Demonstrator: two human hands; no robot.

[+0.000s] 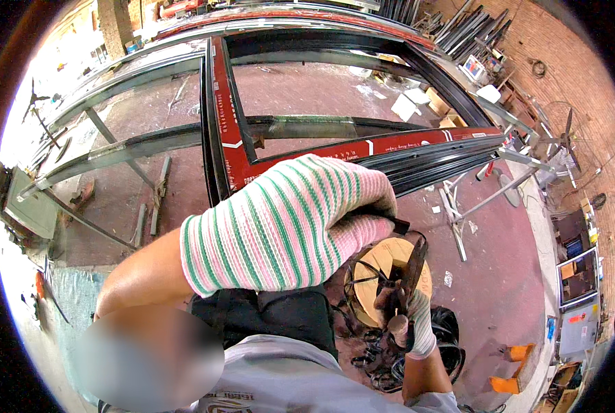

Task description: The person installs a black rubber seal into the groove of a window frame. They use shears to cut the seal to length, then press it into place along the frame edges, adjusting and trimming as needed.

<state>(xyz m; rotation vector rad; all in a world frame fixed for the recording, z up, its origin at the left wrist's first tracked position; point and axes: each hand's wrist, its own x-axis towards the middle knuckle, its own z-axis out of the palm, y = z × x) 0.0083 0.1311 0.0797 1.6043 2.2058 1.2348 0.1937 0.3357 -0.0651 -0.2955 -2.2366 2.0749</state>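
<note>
My left hand [280, 224], in a white, pink and green striped knit glove, is raised in the middle, over the near corner of a black metal frame [452, 86] with red film on its faces. Its thumb and fingers close on the end of a thin black strip [402, 225]; most of the grip is hidden. Lower right, my gloved right hand [423, 323] is wrapped round a dark hammer [398, 323], its round face turned upward and its handle mostly hidden. Behind the hammer is a round tan reel [369, 265], with black strip looped about it.
Metal stand rails [128, 146] carry the frame. Black coils [448, 330] lie by my right forearm. An orange bracket [512, 372] sits on the reddish floor at lower right. A standing fan [565, 138] and a grey cabinet [579, 330] line the right side. Long bars [469, 31] are stacked at the back.
</note>
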